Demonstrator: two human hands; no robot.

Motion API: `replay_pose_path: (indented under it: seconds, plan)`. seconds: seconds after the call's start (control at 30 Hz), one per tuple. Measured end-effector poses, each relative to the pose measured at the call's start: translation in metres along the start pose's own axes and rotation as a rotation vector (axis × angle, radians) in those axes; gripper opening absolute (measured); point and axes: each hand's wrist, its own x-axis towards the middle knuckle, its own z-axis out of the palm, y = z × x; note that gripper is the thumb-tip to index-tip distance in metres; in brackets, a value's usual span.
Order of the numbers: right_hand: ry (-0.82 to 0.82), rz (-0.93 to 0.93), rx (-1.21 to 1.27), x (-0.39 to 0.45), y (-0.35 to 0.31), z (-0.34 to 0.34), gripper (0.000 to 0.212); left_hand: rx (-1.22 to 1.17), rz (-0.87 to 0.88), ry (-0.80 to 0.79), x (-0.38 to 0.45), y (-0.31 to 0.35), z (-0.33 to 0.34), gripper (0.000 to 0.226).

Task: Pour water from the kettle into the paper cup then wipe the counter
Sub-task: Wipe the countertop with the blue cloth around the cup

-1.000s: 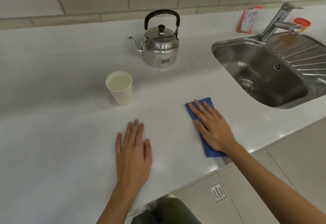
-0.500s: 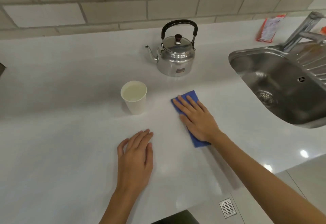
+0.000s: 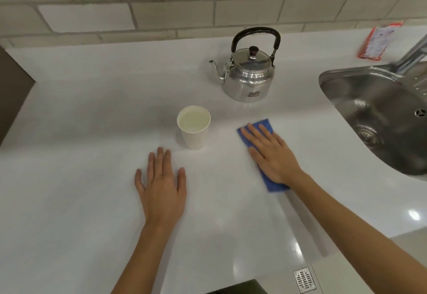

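A steel kettle (image 3: 249,78) with a black handle stands upright at the back of the white counter (image 3: 80,178), spout pointing left. In front of it to the left is a white paper cup (image 3: 194,129), filled with water. My right hand (image 3: 270,155) lies flat on a blue cloth (image 3: 265,125), pressing it to the counter right of the cup; most of the cloth is hidden under the palm. My left hand (image 3: 161,185) rests flat on the counter just in front of the cup, fingers spread, holding nothing.
A steel sink (image 3: 379,113) with a tap (image 3: 413,55) fills the right side. A red-and-white packet (image 3: 379,39) lies at the back right by the tiled wall. The counter's front edge runs along the lower right, with a floor drain (image 3: 303,278) below.
My right hand slid the blue cloth away from the front edge and closer to the cup and kettle. My left hand spread its fingers and stayed flat in front of the cup. The view shifted leftward.
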Motion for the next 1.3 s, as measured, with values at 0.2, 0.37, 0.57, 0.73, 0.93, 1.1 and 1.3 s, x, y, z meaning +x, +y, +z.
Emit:
replay_pose_path:
  seconds: [0.2,0.37,0.57,0.73,0.93,1.1,1.3]
  plan:
    - [0.007,0.156,0.0,0.057,-0.042,-0.002,0.053,0.016,0.02,0.03,-0.002,-0.002,0.006,0.058]
    - [0.0,-0.002,0.03,-0.034,-0.056,0.005,0.054,-0.043,0.034,0.057,-0.002,-0.003,0.005,0.056]
    - [-0.04,-0.21,0.06,-0.063,-0.15,0.025,0.055,-0.593,-0.094,0.24,0.001,-0.004,-0.002,0.036]
    - [-0.009,-0.115,0.804,-0.045,-0.172,0.017,0.044,-0.892,-0.122,0.36,-0.025,0.003,-0.018,0.036]
    - [0.447,0.368,1.201,-0.018,-0.136,-0.004,0.03,-0.311,-0.068,0.102,-0.07,0.064,0.0,0.061]
    - [0.255,0.212,1.122,0.026,-0.126,-0.011,0.075,-0.033,-0.11,-0.048,-0.06,0.07,0.014,0.065]
    - [0.304,0.157,1.089,0.059,-0.14,0.004,0.081,-0.032,0.026,-0.043,-0.058,0.049,0.019,0.064]
